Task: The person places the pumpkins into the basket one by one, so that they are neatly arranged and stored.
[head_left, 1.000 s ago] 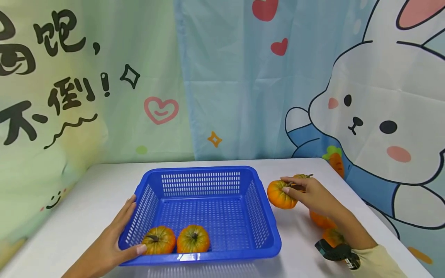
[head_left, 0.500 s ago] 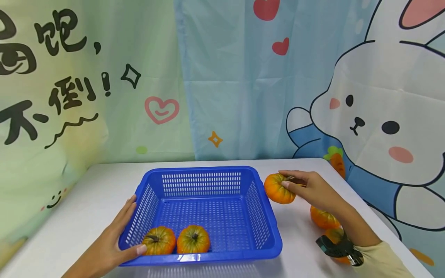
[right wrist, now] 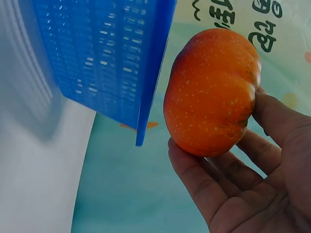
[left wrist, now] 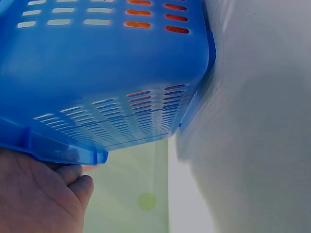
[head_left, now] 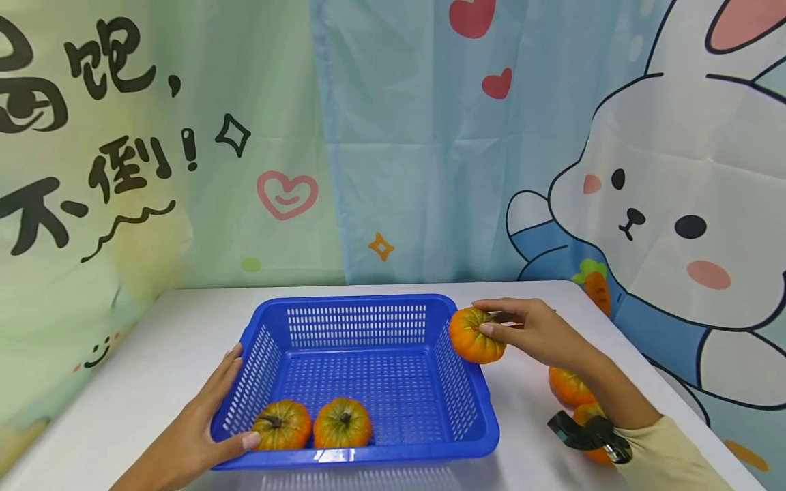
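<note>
My right hand pinches a small orange pumpkin by its top, near the stem. In the head view this pumpkin overlaps the right rim of the blue plastic basket. The right wrist view has the pumpkin's smooth underside beside the basket wall, fingers and thumb around its far side. My left hand holds the basket at its front left corner, thumb over the rim and fingers along the outer left side. Inside the basket, two green-and-orange pumpkins sit by the front wall, a left one and a right one.
More pumpkins rest on the white table to the right, one orange pumpkin behind another pumpkin that is partly hidden by the black wrist strap. A printed curtain hangs behind the table.
My right hand has carried the pumpkin leftward, from the table beside the basket up to its right rim. The left hand and the basket have stayed in place.
</note>
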Demonstrator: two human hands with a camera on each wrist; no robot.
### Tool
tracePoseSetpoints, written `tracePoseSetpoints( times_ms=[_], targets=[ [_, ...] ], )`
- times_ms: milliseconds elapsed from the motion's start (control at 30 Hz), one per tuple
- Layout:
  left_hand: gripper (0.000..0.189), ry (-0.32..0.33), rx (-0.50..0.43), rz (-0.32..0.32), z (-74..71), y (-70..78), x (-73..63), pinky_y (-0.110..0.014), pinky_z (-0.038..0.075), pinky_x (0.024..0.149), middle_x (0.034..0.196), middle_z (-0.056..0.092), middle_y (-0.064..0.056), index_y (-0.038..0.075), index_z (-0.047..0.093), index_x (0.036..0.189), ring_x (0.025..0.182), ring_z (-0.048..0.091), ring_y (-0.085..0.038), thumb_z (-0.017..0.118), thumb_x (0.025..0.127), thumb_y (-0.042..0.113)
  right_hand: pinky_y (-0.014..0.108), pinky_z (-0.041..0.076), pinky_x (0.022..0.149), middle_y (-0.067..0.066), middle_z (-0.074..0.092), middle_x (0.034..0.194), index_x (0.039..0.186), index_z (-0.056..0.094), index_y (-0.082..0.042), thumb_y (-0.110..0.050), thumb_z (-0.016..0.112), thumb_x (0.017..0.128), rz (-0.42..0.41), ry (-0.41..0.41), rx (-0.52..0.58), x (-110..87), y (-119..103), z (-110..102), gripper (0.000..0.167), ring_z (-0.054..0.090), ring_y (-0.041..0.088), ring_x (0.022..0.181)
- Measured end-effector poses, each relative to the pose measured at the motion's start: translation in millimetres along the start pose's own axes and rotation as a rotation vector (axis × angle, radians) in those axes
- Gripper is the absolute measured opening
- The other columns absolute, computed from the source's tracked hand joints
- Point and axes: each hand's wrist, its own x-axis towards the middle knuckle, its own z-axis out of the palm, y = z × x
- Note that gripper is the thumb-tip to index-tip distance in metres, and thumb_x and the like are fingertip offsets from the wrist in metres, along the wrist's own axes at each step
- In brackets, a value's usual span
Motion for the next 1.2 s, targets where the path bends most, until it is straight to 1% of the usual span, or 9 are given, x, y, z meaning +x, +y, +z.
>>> tracePoseSetpoints(
  times_ms=[200,333,433,600,767,867,1000,1133,1200],
  targets=[
    [0.100,0.014,-0.022,0.037,0.9,-0.7,0.2,-0.076,0.020,0.097,0.163,0.004,-0.006,0.013,0.012,0.157,0.144,0.008,-0.044,0.073,0.080,0.030,0.033,0.057,0.074,0.016,0.062,0.124,0.132,0.060,-0.005,-0.027,0.067,0.093,-0.019,-0.054,0.036,4.0,-12.0,3.8,0.045,0.060,0.037,0.111],
    [0.100,0.002,-0.012,0.016,0.6,-0.5,0.7,-0.076,0.022,0.096,0.163,0.004,-0.005,0.014,0.012,0.157,0.143,0.010,-0.045,0.072,0.081,0.032,0.031,0.057,0.073,0.015,0.063,0.123,0.131,0.061,-0.005,-0.026,0.069,0.092,-0.028,-0.093,0.047,7.4,-18.6,7.1,0.045,0.060,0.037,0.111],
    [0.099,-0.005,-0.001,0.001,-0.3,-0.5,1.1,-0.076,0.023,0.095,0.163,0.004,-0.006,0.013,0.012,0.157,0.142,0.011,-0.047,0.072,0.081,0.034,0.030,0.056,0.075,0.015,0.062,0.123,0.131,0.061,-0.006,-0.025,0.068,0.092,-0.057,-0.117,0.058,10.3,-23.1,10.5,0.044,0.061,0.035,0.111],
    [0.099,-0.012,0.007,-0.006,-1.3,-0.3,1.1,-0.076,0.023,0.095,0.163,0.003,-0.006,0.013,0.011,0.157,0.142,0.011,-0.047,0.072,0.081,0.034,0.031,0.054,0.081,0.011,0.061,0.123,0.130,0.061,-0.007,-0.025,0.066,0.094,-0.120,-0.178,0.068,14.5,-31.7,19.1,0.041,0.061,0.030,0.111],
    [0.100,-0.011,-0.005,-0.001,-1.1,-0.8,0.9,-0.076,0.022,0.095,0.163,0.003,-0.007,0.012,0.011,0.157,0.142,0.010,-0.047,0.072,0.081,0.033,0.031,0.053,0.084,0.006,0.063,0.117,0.130,0.062,-0.009,-0.026,0.065,0.094,-0.145,-0.228,0.057,18.7,-40.5,27.8,0.040,0.062,0.025,0.108],
    [0.099,-0.015,0.002,-0.015,-0.9,-0.7,0.8,-0.076,0.023,0.095,0.163,0.003,-0.007,0.014,0.011,0.158,0.142,0.011,-0.047,0.071,0.082,0.035,0.031,0.053,0.084,0.005,0.065,0.115,0.130,0.062,-0.009,-0.024,0.065,0.095,-0.160,-0.243,0.061,21.1,-44.7,31.4,0.039,0.062,0.025,0.108],
    [0.099,-0.009,0.001,-0.010,-0.4,-1.1,0.6,-0.076,0.022,0.095,0.163,0.003,-0.006,0.014,0.011,0.158,0.143,0.010,-0.046,0.071,0.082,0.035,0.030,0.053,0.085,0.005,0.065,0.117,0.129,0.063,-0.009,-0.024,0.066,0.094,-0.159,-0.280,0.082,23.9,-47.8,36.9,0.038,0.062,0.026,0.111],
    [0.099,0.007,-0.012,0.030,0.5,-2.6,0.2,-0.076,0.020,0.097,0.163,0.004,-0.005,0.013,0.012,0.157,0.144,0.008,-0.044,0.072,0.081,0.031,0.031,0.053,0.086,0.004,0.065,0.120,0.129,0.064,-0.010,-0.024,0.068,0.093,-0.141,-0.330,0.098,25.8,-48.5,43.6,0.039,0.062,0.023,0.111],
    [0.099,0.009,-0.013,0.033,0.8,-2.6,0.1,-0.076,0.020,0.098,0.163,0.004,-0.005,0.013,0.012,0.157,0.144,0.008,-0.044,0.073,0.081,0.031,0.031,0.053,0.086,0.003,0.065,0.122,0.129,0.064,-0.010,-0.024,0.068,0.093,-0.141,-0.349,0.102,26.1,-49.0,46.1,0.039,0.062,0.022,0.111]
  ],
)
